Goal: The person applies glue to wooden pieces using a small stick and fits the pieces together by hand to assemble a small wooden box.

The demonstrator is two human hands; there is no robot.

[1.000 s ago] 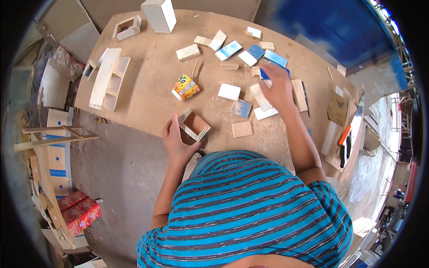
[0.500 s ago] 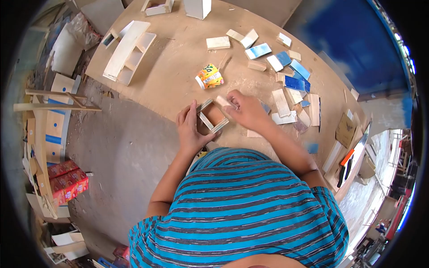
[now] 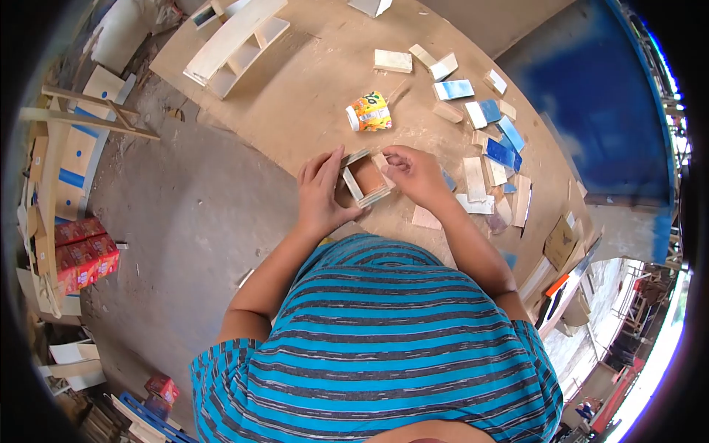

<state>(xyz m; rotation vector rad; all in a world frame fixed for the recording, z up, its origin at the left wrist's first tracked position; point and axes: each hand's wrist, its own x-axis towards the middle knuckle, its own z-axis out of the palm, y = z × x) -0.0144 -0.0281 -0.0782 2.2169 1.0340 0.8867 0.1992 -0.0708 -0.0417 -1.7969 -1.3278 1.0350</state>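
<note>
A small square wooden frame (image 3: 374, 197) lies near the table's front edge, its middle open so the brown surface shows through. My left hand (image 3: 321, 193) is closed round the frame's left side, thumb low at the near corner and fingers along the far one. On the opposite side, my right hand (image 3: 418, 177) pinches a small pale wood block (image 3: 382, 168) against the frame's right edge. Whether that block is fixed to the frame, I cannot tell. Just beyond the hands, a yellow printed cup (image 3: 369, 112) rests on its side.
Several wood blocks, some painted blue (image 3: 502, 153), are scattered right of my hands on the brown table (image 3: 295, 96). A wooden shelf unit (image 3: 240, 44) stands at the far left. An orange-and-black handled tool (image 3: 554, 292) lies at the right edge. Red boxes (image 3: 85, 255) sit on the floor.
The wood block in my right hand has come down to the frame's right side. My left hand still holds the frame. The whole view has shifted as my head moved.
</note>
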